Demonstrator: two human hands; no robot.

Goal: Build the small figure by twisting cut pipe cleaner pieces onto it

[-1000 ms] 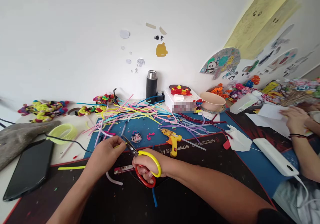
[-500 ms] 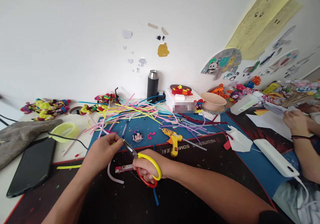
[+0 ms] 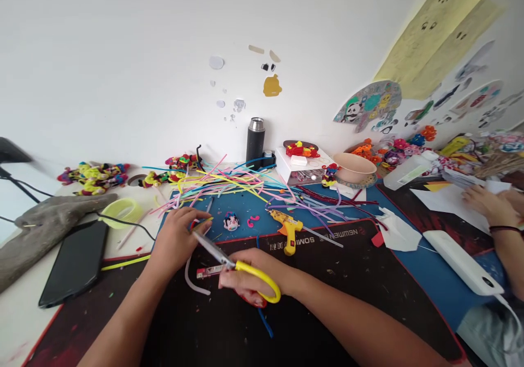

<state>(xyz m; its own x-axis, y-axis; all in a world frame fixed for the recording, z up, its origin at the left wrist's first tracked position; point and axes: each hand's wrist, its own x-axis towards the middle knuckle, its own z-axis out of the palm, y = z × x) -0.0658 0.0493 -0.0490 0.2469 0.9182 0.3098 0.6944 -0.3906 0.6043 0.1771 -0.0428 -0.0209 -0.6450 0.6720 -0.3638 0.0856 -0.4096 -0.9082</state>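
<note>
In my right hand point(image 3: 249, 274) is a pair of scissors point(image 3: 257, 280) with one yellow and one red handle loop. Their blades point up and left, close to my left hand point(image 3: 178, 239). That hand is closed in a pinch on a short yellow pipe cleaner point(image 3: 203, 225). A pale lilac pipe cleaner point(image 3: 196, 288) curves on the black mat below it. Close by lie a small painted figure head point(image 3: 231, 222), pink curled pieces point(image 3: 252, 221) and a red-labelled stick point(image 3: 209, 271), partly behind my right hand. A yellow glue gun point(image 3: 289, 230) rests beyond my right forearm.
Loose coloured pipe cleaners point(image 3: 229, 181) are heaped at the back. Behind them stands a black thermos point(image 3: 255, 143). A phone point(image 3: 73, 263) and yellow tape roll point(image 3: 121, 212) lie left. At right are a white power bank point(image 3: 462, 262) and another person's hand point(image 3: 485, 206).
The scissors have swung slightly right and down, and their blades look blurred. My left fingers have shifted over the yellow pipe cleaner. The whole view has shifted a little.
</note>
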